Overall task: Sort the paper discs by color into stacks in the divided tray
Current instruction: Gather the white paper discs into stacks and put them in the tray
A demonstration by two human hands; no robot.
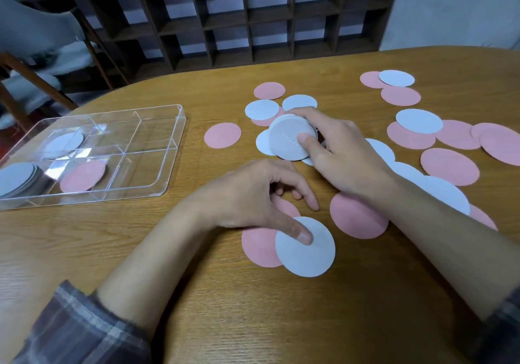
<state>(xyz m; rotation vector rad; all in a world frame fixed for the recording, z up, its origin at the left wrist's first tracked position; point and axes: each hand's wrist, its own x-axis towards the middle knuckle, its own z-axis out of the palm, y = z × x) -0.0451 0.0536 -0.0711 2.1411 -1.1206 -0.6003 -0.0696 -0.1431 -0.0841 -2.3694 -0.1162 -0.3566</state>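
Observation:
Pink and white paper discs lie scattered over the wooden table [197, 293]. My right hand [337, 152] grips a small stack of white discs [289, 138], tilted up above other discs. My left hand [253, 195] rests on the table with its thumb pressing a white disc [309, 254] that overlaps a pink disc [259, 247]. The clear divided tray [168, 150] sits at the left. It holds a stack of white discs [17, 179] at its near-left, a single white disc [66, 143] behind it, and a pink disc [84, 176] in a near middle compartment.
More discs spread to the right, among them a pink one [357, 217] under my right forearm and a lone pink one [222, 135] between tray and pile. A dark wooden cubby shelf [253, 26] stands behind the table. A chair [33, 82] is at the far left.

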